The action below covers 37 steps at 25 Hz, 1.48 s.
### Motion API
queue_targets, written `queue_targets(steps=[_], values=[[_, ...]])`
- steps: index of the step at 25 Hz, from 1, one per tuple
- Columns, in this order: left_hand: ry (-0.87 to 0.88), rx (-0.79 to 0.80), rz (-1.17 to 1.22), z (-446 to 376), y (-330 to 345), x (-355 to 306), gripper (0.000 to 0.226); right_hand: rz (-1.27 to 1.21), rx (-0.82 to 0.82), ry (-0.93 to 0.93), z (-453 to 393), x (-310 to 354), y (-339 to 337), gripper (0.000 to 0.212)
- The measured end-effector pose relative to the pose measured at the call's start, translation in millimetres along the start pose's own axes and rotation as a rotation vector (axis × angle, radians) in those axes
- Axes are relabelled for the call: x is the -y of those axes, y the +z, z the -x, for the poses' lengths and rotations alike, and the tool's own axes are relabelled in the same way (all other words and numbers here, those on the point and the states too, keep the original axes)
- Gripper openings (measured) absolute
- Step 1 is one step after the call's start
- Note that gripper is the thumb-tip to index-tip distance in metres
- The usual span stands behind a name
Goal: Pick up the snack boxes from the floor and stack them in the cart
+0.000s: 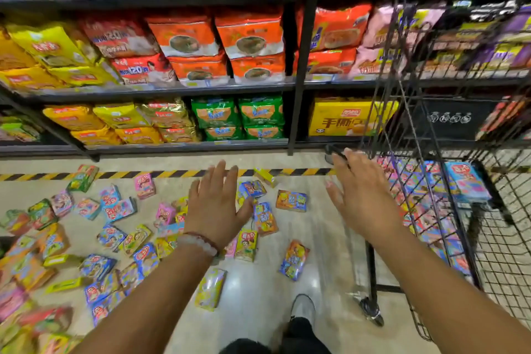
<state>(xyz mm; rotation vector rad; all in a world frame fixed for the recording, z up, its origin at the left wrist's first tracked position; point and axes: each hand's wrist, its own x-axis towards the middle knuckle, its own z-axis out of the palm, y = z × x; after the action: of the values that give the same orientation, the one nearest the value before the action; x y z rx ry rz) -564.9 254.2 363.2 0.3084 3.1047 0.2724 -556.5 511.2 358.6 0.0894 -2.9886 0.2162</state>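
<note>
Underfoot, glossy tile [258, 290] strewn with snack boxes [291, 200]; both hands' fingers [218, 178] released.

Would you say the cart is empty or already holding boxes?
Already holding boxes: colourful snack boxes lie stacked inside the cart, visible through its wire side.

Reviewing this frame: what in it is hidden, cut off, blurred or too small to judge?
All in the head view:
- Snack boxes on the floor: the left hand covers some, and those at the left edge are smeared by blur and cut off.
- Boxes in the cart: the wire mesh in front hides how they are stacked and how many there are.
- Right hand: motion-blurred; contact with the cart unclear.
- Box print: too small to read.
</note>
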Motion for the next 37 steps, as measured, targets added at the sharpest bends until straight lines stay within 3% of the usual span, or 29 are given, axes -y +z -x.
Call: queue_targets(steps=[7,11,13,16,18,20,22,23,24,25,27,29,32,35,37], values=[[0.067,-0.006,0.052,-58,218,39,0.064,-0.013,0.089,-0.016,-8,-27,222,0.058],[0.093,0.076,0.077,-83,374,85,0.065,-0.040,0.328,-0.087,12,-67,398,0.065],[0.261,0.221,-0.025,-91,464,104,0.068,0.015,0.545,-0.212,26,-91,491,0.071],[0.566,0.419,-0.178,-108,580,125,0.067,0.106,0.782,-0.597,34,-109,604,0.080],[0.627,0.489,-0.221,-126,638,132,0.068,0.175,0.886,-0.783,31,-101,658,0.086],[0.674,0.527,-0.416,-140,677,135,0.062,0.174,0.872,-0.916,34,-92,690,0.059],[0.714,0.639,-0.616,-149,689,125,0.056,0.113,0.861,-0.933,38,-92,705,0.028],[0.749,0.674,-0.661,-152,689,116,0.055,0.126,0.859,-0.920,41,-94,703,0.025],[0.767,0.674,-0.655,-157,686,108,0.054,0.167,0.864,-0.900,43,-98,703,0.028],[0.785,0.668,-0.658,-164,687,103,0.056,0.154,0.757,-0.883,43,-101,702,0.029],[0.801,0.684,-0.670,-183,684,94,0.064,0.169,0.797,-0.819,42,-107,703,0.026],[0.849,0.705,-0.707,-199,681,90,0.071,0.134,0.934,-0.699,37,-108,706,0.051],[0.896,0.571,-0.693,-200,686,84,0.091,0.086,0.833,-0.525,25,-109,690,0.074],[0.768,0.392,-0.456,-184,700,83,0.115,-0.092,0.909,-0.257,22,-124,676,0.080],[0.651,0.471,-0.336,-177,707,82,0.123,-0.255,0.912,-0.094,20,-138,666,0.079]])
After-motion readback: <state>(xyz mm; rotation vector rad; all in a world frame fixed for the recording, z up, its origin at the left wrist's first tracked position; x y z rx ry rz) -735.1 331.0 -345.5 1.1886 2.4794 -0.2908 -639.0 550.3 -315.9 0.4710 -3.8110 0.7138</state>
